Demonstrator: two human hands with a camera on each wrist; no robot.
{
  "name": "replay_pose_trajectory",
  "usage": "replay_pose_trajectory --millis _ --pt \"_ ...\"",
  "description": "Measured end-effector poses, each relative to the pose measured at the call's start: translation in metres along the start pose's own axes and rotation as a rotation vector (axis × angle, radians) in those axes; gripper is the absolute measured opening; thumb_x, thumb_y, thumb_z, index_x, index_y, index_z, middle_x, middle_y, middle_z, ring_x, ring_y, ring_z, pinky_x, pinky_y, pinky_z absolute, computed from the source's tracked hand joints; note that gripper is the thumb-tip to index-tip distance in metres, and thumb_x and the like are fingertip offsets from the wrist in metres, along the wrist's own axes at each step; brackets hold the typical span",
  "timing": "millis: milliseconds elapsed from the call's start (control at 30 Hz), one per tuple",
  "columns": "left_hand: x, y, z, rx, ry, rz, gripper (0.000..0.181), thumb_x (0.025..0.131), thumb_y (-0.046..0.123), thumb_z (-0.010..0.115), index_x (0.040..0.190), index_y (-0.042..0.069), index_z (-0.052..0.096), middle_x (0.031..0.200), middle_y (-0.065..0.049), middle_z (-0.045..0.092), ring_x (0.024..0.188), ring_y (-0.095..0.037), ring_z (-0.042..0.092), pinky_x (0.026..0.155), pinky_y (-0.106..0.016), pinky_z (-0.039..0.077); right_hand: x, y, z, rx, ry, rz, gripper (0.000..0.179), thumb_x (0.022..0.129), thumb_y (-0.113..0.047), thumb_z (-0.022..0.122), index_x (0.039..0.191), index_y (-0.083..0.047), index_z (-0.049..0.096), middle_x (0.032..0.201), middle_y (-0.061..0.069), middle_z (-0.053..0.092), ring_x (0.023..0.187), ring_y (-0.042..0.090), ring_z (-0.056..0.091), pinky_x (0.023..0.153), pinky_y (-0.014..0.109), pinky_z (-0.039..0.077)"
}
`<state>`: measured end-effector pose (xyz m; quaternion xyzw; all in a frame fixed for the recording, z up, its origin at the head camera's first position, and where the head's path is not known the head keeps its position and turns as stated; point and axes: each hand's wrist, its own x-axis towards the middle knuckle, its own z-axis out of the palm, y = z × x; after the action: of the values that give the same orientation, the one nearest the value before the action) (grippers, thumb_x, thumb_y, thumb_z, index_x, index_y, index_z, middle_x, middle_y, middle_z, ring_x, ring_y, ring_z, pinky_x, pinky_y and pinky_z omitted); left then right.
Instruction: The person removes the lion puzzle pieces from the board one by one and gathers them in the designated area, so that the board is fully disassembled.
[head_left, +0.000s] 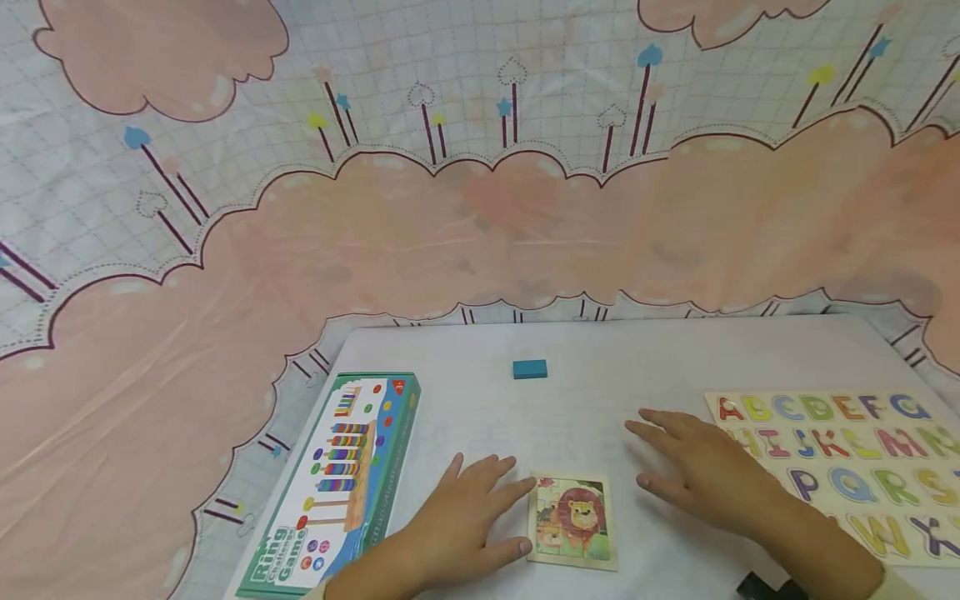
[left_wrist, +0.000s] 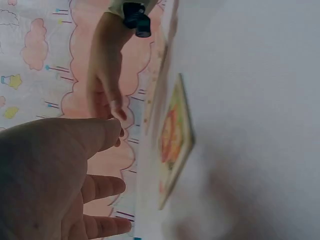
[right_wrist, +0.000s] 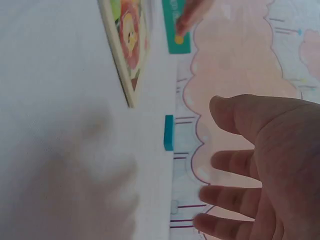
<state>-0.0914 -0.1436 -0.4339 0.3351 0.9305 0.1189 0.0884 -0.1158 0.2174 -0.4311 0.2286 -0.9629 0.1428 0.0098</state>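
A small square lion jigsaw puzzle [head_left: 573,522] in a pale wooden frame lies flat on the white table, near the front. My left hand [head_left: 468,521] hovers at its left edge with fingers spread, thumb and forefinger overlapping the frame's border in the head view. To the right of the puzzle, my right hand [head_left: 701,471] is held over the table, fingers apart and nothing in them. The left wrist view shows the puzzle [left_wrist: 176,142] beside the left hand [left_wrist: 65,175]. In the right wrist view, the right hand [right_wrist: 265,165] has its fingers extended, away from the puzzle [right_wrist: 127,45].
A teal block [head_left: 530,369] sits toward the back of the table [head_left: 450,400]. On the left lies a Ring Challenge Game box [head_left: 337,483]. An alphabet board [head_left: 855,467] with colourful letters occupies the right side, partly under the right forearm. Cloud-patterned cloth [head_left: 480,233] hangs behind.
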Motion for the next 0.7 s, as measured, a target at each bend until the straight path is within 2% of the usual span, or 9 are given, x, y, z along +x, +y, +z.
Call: replay_pose_trajectory --millis 133,300,367,467,600,700 --pt "-0.001 0.001 0.011 -0.011 -0.051 -0.004 0.069 0.101 0.067 0.059 0.16 0.033 0.051 0.167 -0.006 0.044 0.155 -0.032 0.039 0.12 -0.073 0.025 0.001 -0.003 0.002 0.136 -0.032 0.014 0.054 0.099 -0.048 0.076 0.146 -0.023 0.067 0.148 0.004 0.064 0.138 0.034 0.058 0.107 0.064 0.049" --pt "0.001 0.003 0.021 -0.034 -0.092 0.011 0.068 0.1 0.066 0.063 0.16 0.035 0.051 0.17 -0.005 0.04 0.157 -0.032 0.035 0.119 -0.075 0.026 0.005 -0.005 0.004 0.301 -0.041 -0.023 0.041 0.102 -0.036 0.074 0.14 -0.023 0.07 0.139 -0.003 0.068 0.129 0.029 0.063 0.104 0.059 0.053" --pt "0.002 0.003 0.026 -0.041 -0.089 0.025 0.068 0.099 0.064 0.065 0.16 0.036 0.05 0.171 -0.005 0.037 0.158 -0.032 0.033 0.118 -0.075 0.026 0.008 -0.006 0.008 0.336 -0.057 -0.047 0.042 0.101 -0.037 0.076 0.14 -0.022 0.069 0.137 -0.006 0.068 0.125 0.025 0.065 0.102 0.056 0.054" --pt "0.005 0.004 0.032 -0.06 -0.086 0.03 0.069 0.098 0.061 0.069 0.16 0.038 0.048 0.173 -0.005 0.033 0.16 -0.033 0.029 0.118 -0.076 0.025 0.013 -0.01 0.016 0.371 -0.105 -0.071 0.054 0.096 -0.042 0.08 0.144 -0.022 0.066 0.135 -0.008 0.068 0.12 0.021 0.064 0.1 0.055 0.055" --pt "0.009 0.006 0.038 -0.084 -0.101 0.016 0.071 0.097 0.059 0.071 0.161 0.042 0.046 0.175 -0.005 0.03 0.161 -0.033 0.026 0.119 -0.077 0.022 0.021 -0.019 0.033 0.397 -0.171 -0.1 0.071 0.09 -0.05 0.083 0.152 -0.023 0.06 0.139 -0.008 0.066 0.126 0.022 0.061 0.104 0.06 0.05" --pt "0.009 0.008 0.041 -0.098 -0.11 -0.002 0.069 0.098 0.059 0.071 0.161 0.044 0.046 0.175 -0.006 0.028 0.161 -0.034 0.025 0.119 -0.077 0.021 0.027 -0.025 0.045 0.413 -0.19 -0.122 0.071 0.09 -0.051 0.083 0.152 -0.026 0.06 0.142 -0.01 0.064 0.131 0.022 0.058 0.108 0.063 0.045"
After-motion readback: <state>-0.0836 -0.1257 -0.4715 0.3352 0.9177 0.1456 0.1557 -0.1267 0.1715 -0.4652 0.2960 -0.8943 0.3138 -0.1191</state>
